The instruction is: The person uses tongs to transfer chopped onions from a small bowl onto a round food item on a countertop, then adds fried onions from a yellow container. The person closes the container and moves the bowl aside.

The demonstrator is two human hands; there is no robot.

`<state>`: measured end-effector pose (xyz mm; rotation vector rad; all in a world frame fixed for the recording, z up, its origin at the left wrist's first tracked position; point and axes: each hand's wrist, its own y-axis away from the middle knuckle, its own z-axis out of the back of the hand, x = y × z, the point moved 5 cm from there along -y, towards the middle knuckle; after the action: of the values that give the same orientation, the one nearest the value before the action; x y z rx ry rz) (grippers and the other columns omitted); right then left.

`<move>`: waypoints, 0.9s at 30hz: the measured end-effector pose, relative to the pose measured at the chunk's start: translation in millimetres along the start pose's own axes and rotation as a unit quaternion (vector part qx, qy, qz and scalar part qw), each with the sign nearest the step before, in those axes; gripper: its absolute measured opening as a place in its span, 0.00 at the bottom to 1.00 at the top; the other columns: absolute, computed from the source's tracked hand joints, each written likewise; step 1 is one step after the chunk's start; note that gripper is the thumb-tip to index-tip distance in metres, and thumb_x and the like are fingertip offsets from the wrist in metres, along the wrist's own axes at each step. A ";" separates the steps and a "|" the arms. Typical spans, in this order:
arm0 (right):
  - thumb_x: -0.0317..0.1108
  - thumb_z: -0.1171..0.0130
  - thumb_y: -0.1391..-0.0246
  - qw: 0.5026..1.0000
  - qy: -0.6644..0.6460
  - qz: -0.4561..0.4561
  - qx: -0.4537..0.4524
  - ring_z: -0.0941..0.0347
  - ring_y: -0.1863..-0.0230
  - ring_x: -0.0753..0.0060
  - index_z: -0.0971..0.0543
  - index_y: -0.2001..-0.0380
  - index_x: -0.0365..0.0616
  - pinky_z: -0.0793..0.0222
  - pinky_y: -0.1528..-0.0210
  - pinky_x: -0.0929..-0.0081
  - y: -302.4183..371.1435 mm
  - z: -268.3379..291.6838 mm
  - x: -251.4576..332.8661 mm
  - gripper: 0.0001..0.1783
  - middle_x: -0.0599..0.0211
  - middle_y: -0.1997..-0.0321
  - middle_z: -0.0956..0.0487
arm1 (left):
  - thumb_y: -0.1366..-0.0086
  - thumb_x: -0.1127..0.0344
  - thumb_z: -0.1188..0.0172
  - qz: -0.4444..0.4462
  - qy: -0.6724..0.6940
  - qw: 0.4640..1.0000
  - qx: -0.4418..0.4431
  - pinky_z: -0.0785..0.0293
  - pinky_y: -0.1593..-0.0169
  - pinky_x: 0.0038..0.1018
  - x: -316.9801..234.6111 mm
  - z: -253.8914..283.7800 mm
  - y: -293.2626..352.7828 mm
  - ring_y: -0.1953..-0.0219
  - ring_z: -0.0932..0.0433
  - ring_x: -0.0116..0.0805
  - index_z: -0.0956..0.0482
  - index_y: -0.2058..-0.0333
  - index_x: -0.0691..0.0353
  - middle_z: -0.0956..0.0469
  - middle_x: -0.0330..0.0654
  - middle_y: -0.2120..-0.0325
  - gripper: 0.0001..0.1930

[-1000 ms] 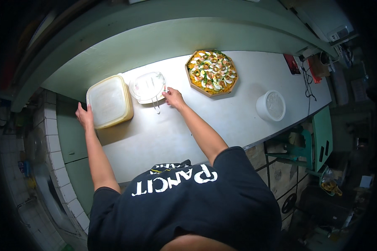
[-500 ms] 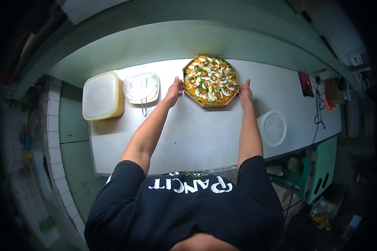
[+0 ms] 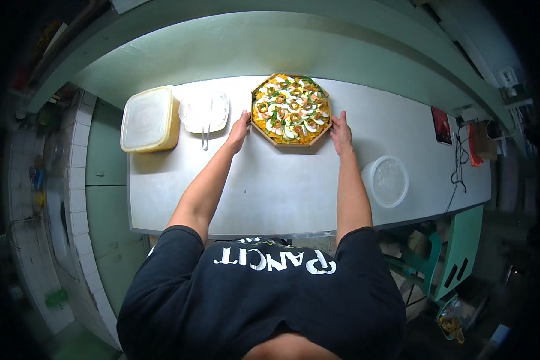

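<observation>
An eight-sided cardboard box (image 3: 280,143) sits toward the back of the white table. It is filled with yellow-orange food (image 3: 291,111) topped with egg slices, green bits and brownish rings. My left hand (image 3: 239,131) presses against the box's left side, its fingers partly behind the rim. On the opposite side, my right hand (image 3: 341,132) holds the right edge, fingertips at the wall. Both forearms reach forward over the table.
Left of the box are a white plate with a clear cover (image 3: 204,111), tongs (image 3: 206,138) on it, and a lidded yellowish container (image 3: 150,120). A round white tub (image 3: 386,182) stands by my right forearm. Far right lie a dark red flat item (image 3: 441,125) and black cables (image 3: 459,156).
The box has shifted a little to the left, toward the plate, with both hands moving along with it. My right hand's fingers have come in closer against the box. The view has tilted slightly.
</observation>
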<state>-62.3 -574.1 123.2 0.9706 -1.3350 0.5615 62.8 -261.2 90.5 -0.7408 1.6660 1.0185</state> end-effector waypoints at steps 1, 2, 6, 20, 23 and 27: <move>0.74 0.61 0.46 0.999 0.034 0.026 -0.030 0.52 0.29 0.54 0.38 0.38 0.32 0.64 0.30 0.53 10.8 2.2 0.4 0.53 0.51 0.32 0.40 | 0.29 0.39 0.68 -0.005 -0.015 1.000 -0.005 0.47 0.36 0.37 6.8 3.2 8.3 0.35 0.42 0.43 0.40 0.37 0.66 0.38 0.50 0.38 0.36; 0.73 0.60 0.45 0.995 0.067 0.051 -0.062 0.50 0.30 0.56 0.37 0.39 0.32 0.61 0.30 0.56 25.1 3.7 -0.7 0.52 0.52 0.33 0.38 | 0.29 0.39 0.66 -0.008 -0.028 1.000 -0.008 0.44 0.38 0.34 14.7 7.4 18.6 0.37 0.39 0.41 0.38 0.38 0.65 0.36 0.49 0.39 0.35; 0.45 0.48 0.38 0.931 0.239 0.216 -0.172 0.28 0.48 0.66 0.24 0.51 0.38 0.34 0.47 0.72 116.5 2.4 -14.9 0.22 0.57 0.47 0.24 | 0.30 0.58 0.53 -0.154 -0.220 0.963 -0.027 0.41 0.37 0.31 36.0 23.4 69.6 0.40 0.34 0.45 0.34 0.41 0.69 0.31 0.56 0.44 0.25; 0.27 0.38 0.50 0.909 -0.033 0.010 -0.415 0.30 0.76 0.82 0.23 0.64 0.40 0.33 0.73 0.78 484.9 76.4 -132.6 0.09 0.70 0.79 0.24 | 0.37 0.65 0.40 -0.297 -0.299 0.874 0.241 0.30 0.55 0.30 22.7 -113.3 224.7 0.62 0.23 0.37 0.22 0.65 0.68 0.21 0.46 0.69 0.10; 0.30 0.44 0.43 0.873 0.149 0.060 -0.460 0.28 0.76 0.75 0.24 0.65 0.38 0.31 0.72 0.75 526.7 99.2 -112.0 0.06 0.68 0.82 0.26 | 0.33 0.60 0.45 -0.223 -0.221 0.849 0.424 0.29 0.63 0.27 49.3 -212.3 285.5 0.72 0.25 0.28 0.22 0.75 0.69 0.20 0.43 0.76 0.17; 0.32 0.50 0.40 0.764 0.273 0.282 -0.512 0.26 0.69 0.56 0.26 0.64 0.40 0.31 0.65 0.66 583.7 131.9 -76.0 0.07 0.58 0.72 0.23 | 0.30 0.55 0.51 0.069 -0.164 0.762 0.623 0.28 0.58 0.29 145.5 -342.2 375.9 0.66 0.24 0.31 0.24 0.62 0.65 0.21 0.42 0.69 0.16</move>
<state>-625.4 -370.0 194.7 -0.5078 -1.1120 0.4000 -448.8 -394.0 102.4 0.4451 1.6453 -0.0535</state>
